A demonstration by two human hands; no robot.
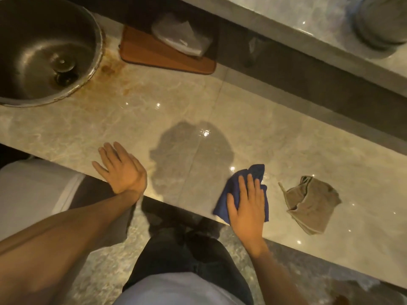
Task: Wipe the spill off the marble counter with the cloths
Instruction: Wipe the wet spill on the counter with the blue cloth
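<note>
A dark wet spill (193, 150) spreads over the middle of the beige marble counter (275, 137). My right hand (247, 205) lies flat on a crumpled blue cloth (233, 186) near the counter's front edge, just right of the spill. A crumpled grey-brown cloth (312, 203) lies loose on the counter further right. My left hand (120, 167) rests flat on the front edge to the left of the spill, fingers apart, holding nothing.
A round metal sink (44, 49) sits at the far left, with rusty brown stains (110, 71) on the marble beside it. A brown mat (154, 53) with a folded grey cloth (180, 36) lies at the back. A raised ledge (286, 31) runs behind.
</note>
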